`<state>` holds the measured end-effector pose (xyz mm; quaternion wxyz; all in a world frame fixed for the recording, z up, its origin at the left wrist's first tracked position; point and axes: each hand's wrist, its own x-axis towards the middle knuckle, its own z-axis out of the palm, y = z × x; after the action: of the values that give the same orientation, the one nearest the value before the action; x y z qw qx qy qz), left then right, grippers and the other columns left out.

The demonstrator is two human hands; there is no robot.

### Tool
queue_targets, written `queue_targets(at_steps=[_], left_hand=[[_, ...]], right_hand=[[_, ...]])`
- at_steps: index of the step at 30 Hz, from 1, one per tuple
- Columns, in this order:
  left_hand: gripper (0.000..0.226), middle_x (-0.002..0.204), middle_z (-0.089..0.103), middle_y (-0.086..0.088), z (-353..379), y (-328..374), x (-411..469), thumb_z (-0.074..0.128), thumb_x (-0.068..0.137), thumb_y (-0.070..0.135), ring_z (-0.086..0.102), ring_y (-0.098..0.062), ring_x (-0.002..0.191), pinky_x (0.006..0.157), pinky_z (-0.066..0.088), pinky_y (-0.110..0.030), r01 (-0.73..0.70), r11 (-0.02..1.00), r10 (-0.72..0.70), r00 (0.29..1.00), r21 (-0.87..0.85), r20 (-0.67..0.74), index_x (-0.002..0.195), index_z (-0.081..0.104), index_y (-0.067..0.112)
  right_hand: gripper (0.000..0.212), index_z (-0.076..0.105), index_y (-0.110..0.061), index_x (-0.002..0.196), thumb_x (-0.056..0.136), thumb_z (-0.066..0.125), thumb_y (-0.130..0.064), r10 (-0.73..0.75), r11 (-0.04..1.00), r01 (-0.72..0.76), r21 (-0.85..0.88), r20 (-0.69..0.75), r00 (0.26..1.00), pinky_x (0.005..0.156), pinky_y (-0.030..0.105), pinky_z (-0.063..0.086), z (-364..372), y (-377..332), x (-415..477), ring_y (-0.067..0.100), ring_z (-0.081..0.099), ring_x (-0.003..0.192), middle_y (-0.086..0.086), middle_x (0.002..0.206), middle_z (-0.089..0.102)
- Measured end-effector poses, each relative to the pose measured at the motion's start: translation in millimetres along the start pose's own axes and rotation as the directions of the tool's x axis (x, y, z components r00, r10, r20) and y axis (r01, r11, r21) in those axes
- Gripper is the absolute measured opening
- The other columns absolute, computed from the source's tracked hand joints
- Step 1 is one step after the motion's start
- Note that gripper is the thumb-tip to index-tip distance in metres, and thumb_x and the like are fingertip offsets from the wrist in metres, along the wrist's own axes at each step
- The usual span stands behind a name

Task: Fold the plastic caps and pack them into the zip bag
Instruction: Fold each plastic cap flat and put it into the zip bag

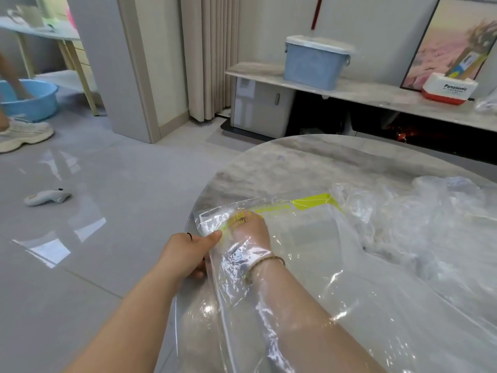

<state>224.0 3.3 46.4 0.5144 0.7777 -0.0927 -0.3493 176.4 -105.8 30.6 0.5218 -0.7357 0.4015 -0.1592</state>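
In the head view, the clear zip bag (309,238) with a yellow strip lies across the lower centre and right of the frame, on the round marble table (269,162). The left hand (188,254) pinches the bag's left edge, thumb on top and fingers curled beneath. The right hand (250,227) is inside the bag, seen through the film near the yellow print; whether its fingers hold anything cannot be told. Crumpled plastic caps (403,211) are heaped at the right, just beside the bag. A blue bin (314,63) stands on a shelf at upper centre, and a blue basin (27,99) sits on the floor at left.
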Motion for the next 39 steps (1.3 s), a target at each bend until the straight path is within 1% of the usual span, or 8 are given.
queue_targets(at_steps=[4,15,20,22,24,27,35,39], left_hand=[[0.029,0.061,0.057,-0.007,1,6,-3,0.064,0.086,0.029,0.051,-0.011,0.035,0.037,0.039,-0.015,0.031,0.999,-0.033,0.997,0.023,0.074,0.071,0.05,0.008],[0.026,0.06,0.049,-0.01,9,23,26,0.062,0.084,0.004,0.046,-0.021,0.05,0.046,0.042,-0.023,0.033,0.999,-0.034,0.998,-0.031,-0.048,0.062,0.048,0.005],[0.034,0.059,0.039,-0.003,12,41,56,0.052,0.089,0.016,0.038,-0.019,0.054,0.049,0.029,-0.025,-0.105,0.96,0.156,0.97,0.261,-0.185,0.06,0.036,0.012],[0.012,0.079,0.055,-0.006,15,47,54,0.051,0.091,0.02,0.053,-0.027,0.077,0.066,0.04,-0.027,-0.15,0.942,0.204,0.966,0.301,-0.156,0.083,0.051,0.012],[0.049,0.128,0.05,-0.012,15,45,46,0.054,0.091,0.026,0.049,-0.03,0.115,0.093,0.039,-0.033,-0.195,0.907,0.255,0.96,0.372,-0.117,0.133,0.039,0.007],[0.064,0.15,0.025,-0.005,15,38,4,0.052,0.092,0.035,0.029,-0.025,0.135,0.108,0.028,-0.035,-0.34,0.746,0.45,0.891,0.573,-0.057,0.145,0.025,0.011],[0.134,0.141,-0.003,0.025,34,2,-152,-0.016,0.026,0.096,-0.002,0.003,0.137,0.106,-0.007,-0.013,-0.758,0.206,0.511,0.623,0.619,0.592,0.143,0.009,0.038],[0.078,0.123,0.06,-0.002,56,-12,-175,0.026,0.07,0.068,0.059,-0.015,0.112,0.1,0.022,-0.028,-0.774,-0.108,0.55,0.475,0.623,0.686,0.115,0.064,0.019]], right_hand=[[0.036,0.042,-0.005,0.132,0.098,0.037,-0.016,-0.063,0.957,0.059,-0.282,-0.003,0.998,0.074,0.019,0.032,-1,-3,-2,0.027,0.048,0.119,0.013,0.129,0.051],[0.056,0.021,-0.013,0.144,0.094,0.037,-0.029,-0.325,0.89,0.298,-0.344,-0.025,0.945,0.104,0.006,0.01,-31,21,-36,0.011,0.021,0.138,0.0,0.151,0.02],[0.032,0.06,-0.008,0.112,0.086,0.043,-0.014,-0.544,0.7,0.428,-0.572,-0.037,0.838,0.09,0.007,0.034,-46,43,-63,0.011,0.058,0.109,-0.002,0.12,0.056],[0.038,0.053,-0.02,0.105,0.096,0.015,-0.022,-0.531,0.578,0.395,-0.714,0.039,0.847,0.083,0.016,0.042,-50,56,-79,0.009,0.063,0.096,-0.003,0.114,0.057],[0.044,0.036,-0.033,0.106,0.097,-0.007,-0.033,-0.534,0.529,0.32,-0.786,-0.016,0.845,0.085,0.007,0.039,-58,65,-96,-0.005,0.056,0.094,-0.009,0.13,0.039],[0.029,0.042,-0.023,0.104,0.088,0.04,-0.047,-0.624,0.456,0.463,-0.76,0.098,0.775,0.08,0.01,0.047,-71,77,-132,0.008,0.064,0.091,-0.003,0.121,0.055],[0.041,0.05,-0.031,0.101,0.066,0.033,-0.043,-0.554,0.381,0.407,-0.831,0.148,0.82,0.078,0.015,0.049,-121,79,-225,0.002,0.066,0.087,-0.016,0.094,0.069],[0.03,0.048,-0.028,0.094,0.065,0.05,-0.034,-0.701,0.327,0.462,-0.824,0.116,0.704,0.087,0.019,0.039,-157,95,-269,0.007,0.051,0.095,-0.011,0.087,0.069]])
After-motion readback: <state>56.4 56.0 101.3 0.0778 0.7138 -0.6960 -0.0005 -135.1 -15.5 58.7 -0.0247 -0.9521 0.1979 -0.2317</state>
